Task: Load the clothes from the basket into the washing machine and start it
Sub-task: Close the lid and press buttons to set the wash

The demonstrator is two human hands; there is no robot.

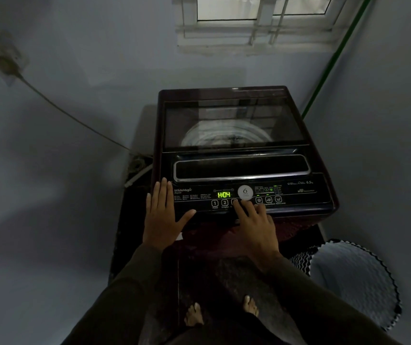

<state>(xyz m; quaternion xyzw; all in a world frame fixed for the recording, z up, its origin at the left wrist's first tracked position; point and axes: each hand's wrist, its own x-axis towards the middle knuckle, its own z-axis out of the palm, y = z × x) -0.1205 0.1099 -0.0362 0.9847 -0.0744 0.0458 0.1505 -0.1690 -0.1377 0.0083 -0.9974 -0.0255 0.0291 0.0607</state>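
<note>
Already shut, the washing machine [224, 92] fills the middle of the view, its dark glass lid [234, 120] down over a drum [224, 138] too blurred to show clothes. The basket [348, 282] sits on the floor off the machine's front right corner. The control panel [299, 195] runs left to right along the front edge.

The left hand [162, 220] lies flat at the front left corner, fingers straight and close together, thumb splayed. The right hand [256, 225] is the nearer one to the controls. Its fingers [236, 206] are loosely spread, and the forefinger reaches forward onto the third button [233, 200] (likely start, its caption is covered).

Readable writing: "WhiteMagic Royale", "1 Power", "2 Program", "Water Level" and "6.5 kg". The green display [224, 194] reads "H:04" or "1:04".
</note>
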